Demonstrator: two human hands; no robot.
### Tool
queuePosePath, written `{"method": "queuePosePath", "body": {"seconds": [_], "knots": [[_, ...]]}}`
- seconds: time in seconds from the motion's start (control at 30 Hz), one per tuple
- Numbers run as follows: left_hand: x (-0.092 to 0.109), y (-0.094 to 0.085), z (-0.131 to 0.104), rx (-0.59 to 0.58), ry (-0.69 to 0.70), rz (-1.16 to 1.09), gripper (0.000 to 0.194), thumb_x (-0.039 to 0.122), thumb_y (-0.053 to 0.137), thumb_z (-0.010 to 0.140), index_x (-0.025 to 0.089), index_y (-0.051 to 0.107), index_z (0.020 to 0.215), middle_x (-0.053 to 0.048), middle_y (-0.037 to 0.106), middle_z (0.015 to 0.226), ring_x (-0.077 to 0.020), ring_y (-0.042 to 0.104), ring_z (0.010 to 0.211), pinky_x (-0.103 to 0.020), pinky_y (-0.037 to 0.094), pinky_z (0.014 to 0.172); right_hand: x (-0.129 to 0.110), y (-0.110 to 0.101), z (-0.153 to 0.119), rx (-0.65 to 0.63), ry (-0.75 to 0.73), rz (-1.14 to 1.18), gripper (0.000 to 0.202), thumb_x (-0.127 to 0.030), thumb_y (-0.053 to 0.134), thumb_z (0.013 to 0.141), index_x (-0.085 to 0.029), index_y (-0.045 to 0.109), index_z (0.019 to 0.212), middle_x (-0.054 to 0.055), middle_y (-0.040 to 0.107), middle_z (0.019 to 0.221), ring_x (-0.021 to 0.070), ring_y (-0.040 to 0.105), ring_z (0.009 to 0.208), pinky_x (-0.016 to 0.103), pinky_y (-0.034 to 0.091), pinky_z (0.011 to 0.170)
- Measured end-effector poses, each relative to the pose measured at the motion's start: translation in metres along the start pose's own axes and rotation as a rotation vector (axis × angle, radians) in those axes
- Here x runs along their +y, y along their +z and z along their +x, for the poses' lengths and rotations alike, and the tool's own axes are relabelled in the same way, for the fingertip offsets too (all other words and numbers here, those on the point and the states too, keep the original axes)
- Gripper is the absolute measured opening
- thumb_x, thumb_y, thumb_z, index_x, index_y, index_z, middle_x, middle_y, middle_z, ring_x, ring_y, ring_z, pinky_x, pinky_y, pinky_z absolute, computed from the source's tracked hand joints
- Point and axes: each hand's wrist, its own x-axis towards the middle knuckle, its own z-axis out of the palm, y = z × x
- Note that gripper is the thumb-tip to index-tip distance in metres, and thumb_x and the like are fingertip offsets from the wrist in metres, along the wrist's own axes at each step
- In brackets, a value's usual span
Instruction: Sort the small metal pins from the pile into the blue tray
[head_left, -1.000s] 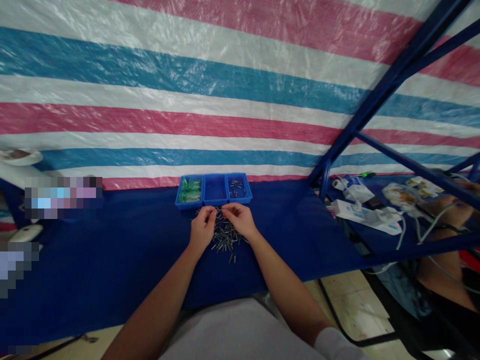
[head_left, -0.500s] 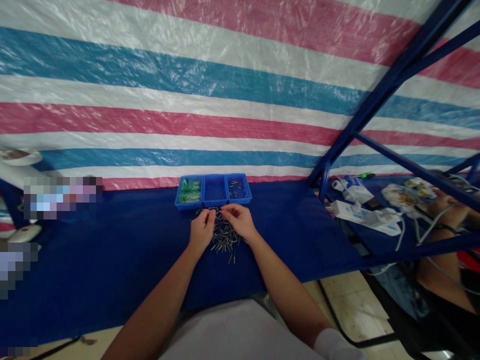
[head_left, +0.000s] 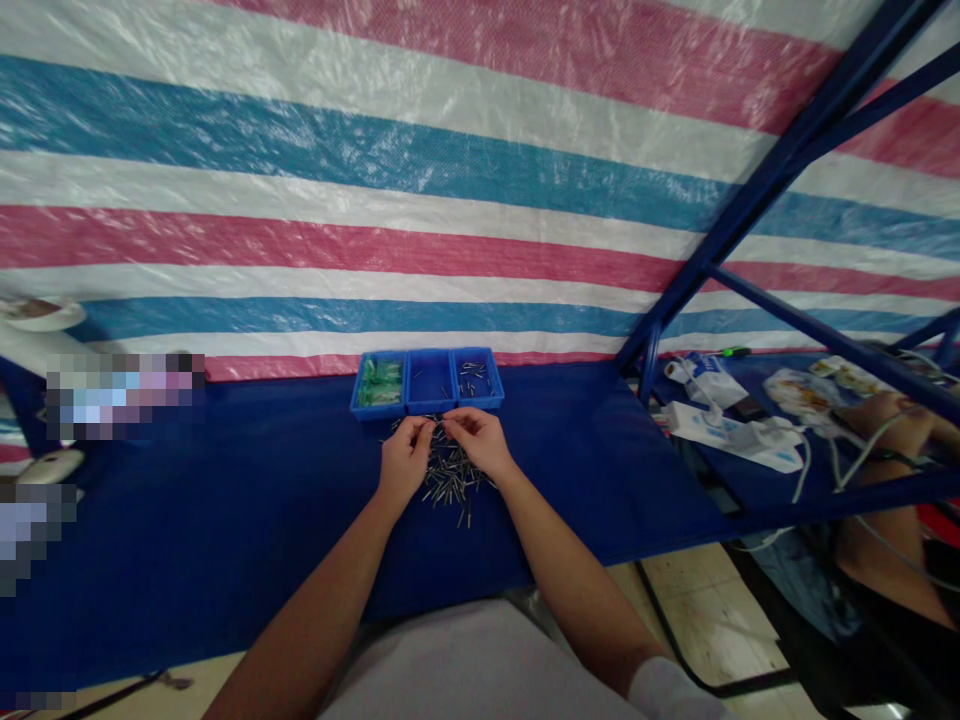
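A loose pile of small thin metal pins (head_left: 452, 478) lies on the blue table (head_left: 600, 470). Over the pile's far end, my left hand (head_left: 405, 455) is closed in a pinch. My right hand (head_left: 480, 440) pinches just beside it, fingertips almost meeting the left ones. Whatever sits between the fingertips is too small to name. Directly behind the hands stand three joined blue bins: the left bin (head_left: 366, 410) holds small green-and-clear pieces, the middle bin (head_left: 430, 407) a few pins, and the right bin (head_left: 478, 403) several pins.
A striped plastic sheet (head_left: 375, 240) hangs behind the table. Blue metal frame bars (head_left: 720, 230) rise at the right. Beyond them are a white power strip (head_left: 735, 440), cables, bags and another person's arm (head_left: 881, 540). A white object (head_left: 45, 335) stands at far left.
Both hands stay in nearly the same place, with only slight finger movement. On the right, the other person's arm has shifted a little.
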Motion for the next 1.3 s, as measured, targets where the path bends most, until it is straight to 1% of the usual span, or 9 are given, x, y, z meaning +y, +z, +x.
{"method": "queuePosePath", "body": {"seconds": [0.17, 0.33, 0.4, 0.53, 0.63, 0.73, 0.9, 1.1, 1.3], "knots": [[0.0012, -0.0008, -0.0007, -0.015, -0.002, 0.015, 0.032, 0.043, 0.042, 0.089, 0.019, 0.060, 0.080, 0.004, 0.056, 0.053, -0.0115, 0.054, 0.051, -0.022, 0.040, 0.054, 0.0001, 0.0006, -0.0002, -0.010, -0.009, 0.019, 0.019, -0.034, 0.072, 0.069, -0.020, 0.070, 0.082, 0.002, 0.069, 0.071, 0.0138, 0.062, 0.062, 0.028, 0.050, 0.063], [0.0024, -0.0012, -0.0008, -0.020, -0.027, 0.000, 0.037, 0.045, 0.040, 0.090, 0.018, 0.058, 0.071, 0.004, 0.054, 0.050, -0.0110, 0.052, 0.048, -0.021, 0.039, 0.051, -0.0015, 0.0017, -0.0011, -0.013, 0.010, 0.010, 0.022, -0.037, 0.073, 0.068, -0.019, 0.070, 0.082, 0.002, 0.070, 0.072, 0.0142, 0.062, 0.062, 0.027, 0.051, 0.062], [0.0024, -0.0012, -0.0006, -0.019, -0.019, -0.017, 0.036, 0.044, 0.040, 0.090, 0.018, 0.060, 0.075, 0.003, 0.055, 0.051, -0.0111, 0.053, 0.049, -0.021, 0.041, 0.052, -0.0023, 0.0017, -0.0014, -0.011, 0.010, 0.012, 0.022, -0.037, 0.072, 0.068, -0.019, 0.070, 0.081, 0.002, 0.069, 0.072, 0.0142, 0.061, 0.061, 0.027, 0.051, 0.061], [0.0021, -0.0002, 0.0001, -0.012, -0.005, -0.068, 0.030, 0.043, 0.050, 0.086, 0.019, 0.062, 0.100, 0.003, 0.061, 0.060, -0.0120, 0.059, 0.056, -0.022, 0.046, 0.058, -0.0040, 0.0009, -0.0011, -0.004, -0.007, 0.013, 0.021, -0.037, 0.072, 0.069, -0.020, 0.070, 0.081, 0.002, 0.069, 0.070, 0.0142, 0.062, 0.061, 0.028, 0.052, 0.063], [0.0013, 0.0015, 0.0006, 0.052, 0.027, -0.100, 0.032, 0.040, 0.057, 0.082, 0.019, 0.059, 0.107, -0.001, 0.068, 0.077, -0.0121, 0.062, 0.063, -0.024, 0.049, 0.063, -0.0049, 0.0003, -0.0007, -0.004, 0.001, 0.003, 0.022, -0.038, 0.072, 0.068, -0.020, 0.070, 0.081, 0.002, 0.069, 0.069, 0.0146, 0.062, 0.061, 0.028, 0.052, 0.063], [-0.0001, 0.0029, 0.0008, 0.111, 0.075, -0.135, 0.033, 0.036, 0.060, 0.080, 0.018, 0.057, 0.108, -0.006, 0.070, 0.095, -0.0130, 0.065, 0.074, -0.026, 0.052, 0.069, -0.0042, 0.0002, -0.0004, -0.012, 0.002, -0.002, 0.023, -0.039, 0.072, 0.068, -0.020, 0.070, 0.081, 0.002, 0.069, 0.069, 0.0147, 0.062, 0.061, 0.028, 0.051, 0.063], [-0.0012, 0.0038, -0.0003, 0.101, 0.047, -0.163, 0.032, 0.035, 0.060, 0.080, 0.018, 0.057, 0.107, -0.004, 0.071, 0.087, -0.0130, 0.066, 0.069, -0.027, 0.053, 0.070, -0.0012, 0.0002, 0.0000, -0.025, -0.010, 0.006, 0.021, -0.037, 0.072, 0.069, -0.019, 0.070, 0.081, 0.002, 0.069, 0.070, 0.0144, 0.062, 0.061, 0.028, 0.051, 0.063], [-0.0007, 0.0041, -0.0008, 0.086, 0.057, -0.188, 0.038, 0.035, 0.061, 0.080, 0.018, 0.053, 0.112, -0.008, 0.071, 0.101, -0.0134, 0.066, 0.072, -0.029, 0.054, 0.072, 0.0015, 0.0002, -0.0005, -0.042, 0.012, -0.013, 0.022, -0.039, 0.073, 0.068, -0.020, 0.070, 0.080, 0.003, 0.071, 0.073, 0.0154, 0.063, 0.063, 0.029, 0.052, 0.064], [-0.0030, 0.0049, -0.0001, 0.087, 0.050, -0.177, 0.033, 0.033, 0.061, 0.080, 0.019, 0.055, 0.109, -0.004, 0.072, 0.088, -0.0116, 0.064, 0.064, -0.025, 0.052, 0.065, 0.0014, 0.0007, -0.0009, -0.062, 0.020, -0.005, 0.021, -0.038, 0.072, 0.069, -0.020, 0.070, 0.081, 0.003, 0.071, 0.077, 0.0155, 0.064, 0.066, 0.029, 0.053, 0.066]]}}
